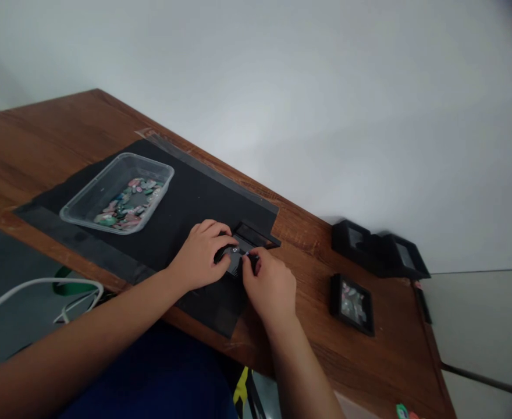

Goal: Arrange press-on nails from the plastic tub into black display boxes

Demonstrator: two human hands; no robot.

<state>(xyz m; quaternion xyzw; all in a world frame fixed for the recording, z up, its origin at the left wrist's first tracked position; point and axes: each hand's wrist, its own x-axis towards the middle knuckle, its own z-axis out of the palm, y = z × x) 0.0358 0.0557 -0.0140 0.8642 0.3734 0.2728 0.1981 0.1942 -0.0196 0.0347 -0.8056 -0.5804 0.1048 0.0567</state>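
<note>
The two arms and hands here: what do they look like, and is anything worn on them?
Human, with ordinary fingers and thumbs. The left hand and right hand wear no gloves; no sleeve, watch or cable shows on the left forearm or right forearm.

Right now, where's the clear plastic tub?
Head view, left side: the clear plastic tub sits on the black mat, to the left of the person's left hand.

Held piece [233, 263]: black, small pale mark
Mat [195, 189]: black
Table [308, 265]: brown wood grain
Stones [122, 210]: mixed pink, green, white
Wall [282, 87]: pale grey
</note>
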